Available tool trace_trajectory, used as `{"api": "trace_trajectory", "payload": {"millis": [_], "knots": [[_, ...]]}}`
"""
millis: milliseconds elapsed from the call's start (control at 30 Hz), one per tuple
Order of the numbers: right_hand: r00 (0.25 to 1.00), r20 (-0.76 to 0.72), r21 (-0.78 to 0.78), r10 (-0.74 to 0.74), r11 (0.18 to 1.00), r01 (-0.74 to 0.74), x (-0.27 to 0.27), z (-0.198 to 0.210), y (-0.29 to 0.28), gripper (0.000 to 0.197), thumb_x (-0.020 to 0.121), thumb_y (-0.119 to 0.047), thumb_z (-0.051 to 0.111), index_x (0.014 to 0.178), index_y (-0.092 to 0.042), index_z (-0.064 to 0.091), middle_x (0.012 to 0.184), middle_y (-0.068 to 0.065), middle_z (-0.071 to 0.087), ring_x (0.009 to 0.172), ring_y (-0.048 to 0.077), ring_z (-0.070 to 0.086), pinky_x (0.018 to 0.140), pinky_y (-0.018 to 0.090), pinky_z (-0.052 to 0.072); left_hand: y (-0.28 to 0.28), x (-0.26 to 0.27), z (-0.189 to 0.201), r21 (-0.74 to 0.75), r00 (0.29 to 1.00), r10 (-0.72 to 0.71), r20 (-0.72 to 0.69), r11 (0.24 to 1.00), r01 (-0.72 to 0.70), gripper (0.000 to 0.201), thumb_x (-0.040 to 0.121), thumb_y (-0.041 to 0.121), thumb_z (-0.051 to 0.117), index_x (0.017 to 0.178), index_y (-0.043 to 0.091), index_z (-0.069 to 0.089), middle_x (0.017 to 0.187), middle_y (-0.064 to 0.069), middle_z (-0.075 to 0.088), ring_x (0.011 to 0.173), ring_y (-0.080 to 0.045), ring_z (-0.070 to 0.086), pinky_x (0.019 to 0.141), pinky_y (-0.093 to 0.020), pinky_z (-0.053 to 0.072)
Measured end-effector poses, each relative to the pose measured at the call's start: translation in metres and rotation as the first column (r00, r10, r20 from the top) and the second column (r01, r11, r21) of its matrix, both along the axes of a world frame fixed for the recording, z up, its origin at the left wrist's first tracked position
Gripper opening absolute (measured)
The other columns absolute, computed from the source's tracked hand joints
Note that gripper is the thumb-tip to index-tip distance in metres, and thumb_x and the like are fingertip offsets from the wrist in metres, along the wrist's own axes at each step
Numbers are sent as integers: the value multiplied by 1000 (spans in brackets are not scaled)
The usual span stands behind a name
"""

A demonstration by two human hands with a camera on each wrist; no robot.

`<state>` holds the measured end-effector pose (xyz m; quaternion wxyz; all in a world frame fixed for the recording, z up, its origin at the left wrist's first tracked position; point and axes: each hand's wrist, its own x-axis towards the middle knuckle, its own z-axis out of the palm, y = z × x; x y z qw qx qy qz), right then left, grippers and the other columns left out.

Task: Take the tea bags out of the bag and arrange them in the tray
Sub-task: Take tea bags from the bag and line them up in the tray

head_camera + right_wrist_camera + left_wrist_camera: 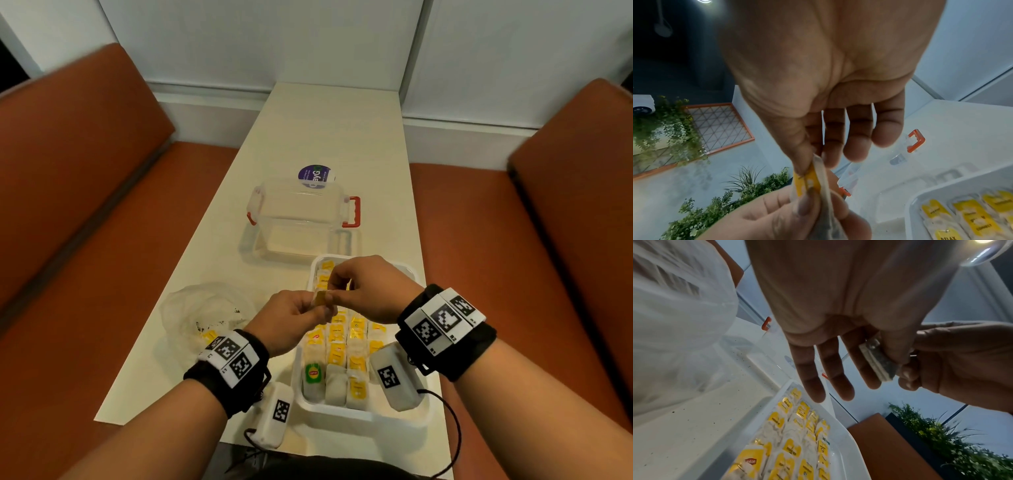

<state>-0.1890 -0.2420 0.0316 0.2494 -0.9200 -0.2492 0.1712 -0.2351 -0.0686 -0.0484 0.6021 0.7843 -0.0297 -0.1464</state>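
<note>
On the tabletop (191, 270) I see a clear lidded box (301, 219) beyond the tray (363, 416) and the plastic bag (209, 308) at left. Above the tray, my left hand (291, 322) and right hand (370, 287) both pinch one tea bag (322, 298) between thumb and forefinger, other fingers (813, 378) loosely extended.

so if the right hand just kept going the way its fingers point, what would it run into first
Most likely the left hand: the right hand points leftward at it, and both already pinch the same tea bag above the tray. Depth beyond that is unclear.
</note>
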Motion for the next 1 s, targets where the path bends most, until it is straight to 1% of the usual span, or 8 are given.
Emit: {"api": "trace_trajectory", "payload": {"millis": [167, 267, 467, 567, 633, 700, 833, 1000], "knots": [[1000, -8, 53, -22, 998, 22, -3, -1, -2, 18, 89, -38, 62, 90, -20, 68, 85, -10, 64, 70, 2, 53, 57, 13, 35, -3, 1, 5, -4, 1000, -4, -15, 1000, 4, 19, 88, 29, 65, 91, 13, 75, 86, -7, 74, 81, -12, 66, 76, -31, 53], [999, -30, 106, -26, 994, 29, -5, 0, -1, 14, 89, -36, 63, 93, -23, 67, 81, -14, 60, 68, -1, 53, 56, 9, 33, -5, 3, 10, -40, 1000, -4, -26, 999, 3, 12, 90, 23, 63, 86, 19, 74, 79, 0, 72, 79, -13, 67, 76, -34, 54], [1000, -23, 13, 16, 1000, -16, -2, -1, -7, 11, 90, -32, 62, 96, -25, 67, 76, -19, 54, 71, -2, 51, 59, 13, 33, -5, 0, 6, -21, 997, -35, -68, 999, 34, 10, 88, 29, 67, 93, 22, 72, 92, -4, 74, 79, -14, 68, 74, -34, 54], [999, -54, -54, 9, 998, -11, -4, -7, -16, 16, 90, -37, 61, 97, -24, 67, 82, -15, 59, 75, 4, 53, 63, 16, 38, -3, -1, -4, 267, 997, 40, -70, 963, -20, 30, 83, 45, 69, 104, 23, 67, 95, 4, 71, 78, -10, 66, 69, -24, 52], [995, -97, -118, -1, 993, -11, -7, -15, -25, 21, 90, -41, 60, 95, -21, 67, 89, -7, 65, 82, 12, 58, 69, 24, 46, -3, -2, -13, 605, 994, 107, -17, 793, -75, 39, 86, 47, 65, 113, 19, 62, 101, 3, 67, 87, -12, 62, 73, -22, 46], [993, -122, -220, -7, 975, -20, -10, -27, -35, 21, 91, -37, 58, 97, -19, 67, 95, -4, 66, 86, 14, 58, 71, 27, 47, -4, -3, -26, 752, 991, 119, -54, 659, -38, 48, 89, 48, 60, 122, 12, 55, 112, -5, 64, 101, -20, 60, 81, -27, 47], [982, -186, -399, -30, 916, -48, -15, -56, -50, 18, 92, -31, 55, 103, -22, 65, 92, -6, 57, 83, 13, 52, 67, 22, 39, -9, -6, -45, 791, 970, 119, -210, 604, 96, 50, 93, 46, 55, 124, 7, 52, 122, -10, 59, 108, -25, 58, 83, -31, 46], [962, -271, -523, -31, 844, -120, -23, -90, -57, 29, 91, -26, 54, 119, -24, 63, 118, 1, 62, 105, 21, 59, 81, 27, 45, -11, -6, -54, 766, 955, 121, -271, 628, 138, 35, 95, 37, 54, 116, 9, 57, 117, -10, 61, 97, -26, 64, 77, -30, 50]]}}
